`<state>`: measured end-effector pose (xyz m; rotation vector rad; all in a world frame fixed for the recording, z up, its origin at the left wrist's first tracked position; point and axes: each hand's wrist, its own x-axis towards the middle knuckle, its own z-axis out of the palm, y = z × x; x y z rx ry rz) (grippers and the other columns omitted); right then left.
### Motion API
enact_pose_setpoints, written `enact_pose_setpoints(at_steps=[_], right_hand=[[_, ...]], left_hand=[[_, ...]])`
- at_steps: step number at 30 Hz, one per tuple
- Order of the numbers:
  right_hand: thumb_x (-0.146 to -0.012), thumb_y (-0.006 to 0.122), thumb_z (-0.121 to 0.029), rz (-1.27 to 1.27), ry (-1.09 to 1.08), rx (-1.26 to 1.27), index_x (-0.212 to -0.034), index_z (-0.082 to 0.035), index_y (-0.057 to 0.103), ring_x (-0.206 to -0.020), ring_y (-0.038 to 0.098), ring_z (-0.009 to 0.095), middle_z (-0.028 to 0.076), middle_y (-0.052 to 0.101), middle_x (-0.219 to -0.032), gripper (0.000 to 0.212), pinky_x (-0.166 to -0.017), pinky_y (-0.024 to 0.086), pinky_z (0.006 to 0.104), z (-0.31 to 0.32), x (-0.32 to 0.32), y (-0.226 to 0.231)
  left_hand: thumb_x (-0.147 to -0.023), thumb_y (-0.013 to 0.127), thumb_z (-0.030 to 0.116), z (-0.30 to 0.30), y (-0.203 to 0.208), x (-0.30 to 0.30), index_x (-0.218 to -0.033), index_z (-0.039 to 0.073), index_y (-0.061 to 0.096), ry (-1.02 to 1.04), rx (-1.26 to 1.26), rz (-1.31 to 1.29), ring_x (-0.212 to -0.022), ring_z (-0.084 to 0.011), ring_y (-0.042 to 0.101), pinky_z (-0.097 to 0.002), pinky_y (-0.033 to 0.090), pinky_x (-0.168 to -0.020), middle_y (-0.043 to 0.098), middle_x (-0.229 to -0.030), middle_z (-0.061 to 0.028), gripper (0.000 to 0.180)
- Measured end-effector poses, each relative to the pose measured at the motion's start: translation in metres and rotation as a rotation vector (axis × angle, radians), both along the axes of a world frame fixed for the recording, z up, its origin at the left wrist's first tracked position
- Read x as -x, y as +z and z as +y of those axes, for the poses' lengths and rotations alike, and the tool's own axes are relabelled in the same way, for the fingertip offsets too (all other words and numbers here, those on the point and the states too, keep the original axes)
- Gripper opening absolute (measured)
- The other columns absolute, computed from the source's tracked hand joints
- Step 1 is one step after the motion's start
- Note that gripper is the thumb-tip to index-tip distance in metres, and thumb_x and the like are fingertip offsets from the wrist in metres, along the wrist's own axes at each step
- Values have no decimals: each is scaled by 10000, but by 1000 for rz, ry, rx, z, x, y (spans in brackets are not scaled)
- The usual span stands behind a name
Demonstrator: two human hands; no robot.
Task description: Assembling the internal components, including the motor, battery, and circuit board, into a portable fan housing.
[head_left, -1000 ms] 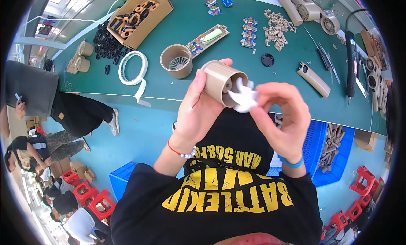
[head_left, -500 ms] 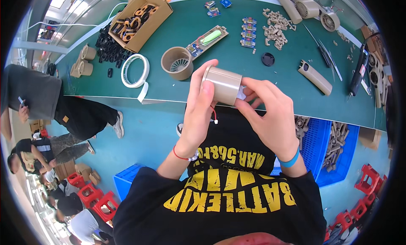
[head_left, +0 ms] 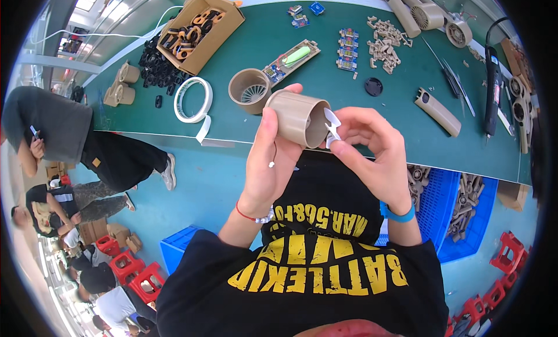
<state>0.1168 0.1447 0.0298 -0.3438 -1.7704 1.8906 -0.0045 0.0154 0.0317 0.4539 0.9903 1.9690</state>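
Note:
My left hand (head_left: 268,157) is closed round a beige cylindrical fan housing (head_left: 292,117), whose open end faces right. A small plug on a wire hangs by the left palm. Just outside that open end, my right hand (head_left: 372,145) pinches a white fan blade (head_left: 332,128) between thumb and fingers. Beyond the housing on the green table stands a second beige housing with a grille (head_left: 249,92). It touches a long handle half (head_left: 292,63) that holds a green battery cell and a circuit board.
A tape roll (head_left: 193,100), a carton of black and orange rings (head_left: 200,35), circuit boards (head_left: 347,49), small beige parts (head_left: 385,43), a handle shell (head_left: 437,112), tweezers (head_left: 459,87) and an electric screwdriver (head_left: 493,93) lie on the table. Blue crates (head_left: 433,206) stand below right. Other people are at left.
The white fan blade has come out of the housing's open end in my right hand. My left hand has tilted the housing so its opening shows more.

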Motion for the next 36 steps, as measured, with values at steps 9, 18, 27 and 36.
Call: enact_pose_setpoints(at_steps=[9,18,27,36], right_hand=[[-751,810,-1,-48,-197,-584,-1207,-38,678,-811,665,164,71,650,-905,476,-725,560,274,-1,3,2],[-735,818,-13,7,-207,-629,-1112,-40,691,-788,682,180,100,697,-972,399,-671,554,275,1,0,-5],[-738,808,3,33,-145,-528,-1070,-12,689,-709,665,161,92,684,-888,352,-621,539,254,-4,8,14],[-727,760,81,-39,-122,-479,-1045,46,688,-741,669,155,108,663,-878,327,-658,545,251,-5,10,19]], left_hand=[[-1083,313,441,-1,-2,4,-1429,21,421,-12,-16,-78,-1272,-231,532,-424,424,-1071,538,-1372,-99,555],[-1083,316,445,-5,2,3,-1421,16,421,20,96,-34,-1247,-228,555,-422,470,-1031,550,-1345,-109,556],[-1060,349,520,-5,6,5,-1460,30,351,-23,144,54,-1236,-201,536,-378,429,-1040,545,-1314,-109,633],[-1051,364,538,-5,9,1,-1467,57,328,-26,190,141,-1244,-194,527,-369,403,-1067,509,-1334,-105,637]])
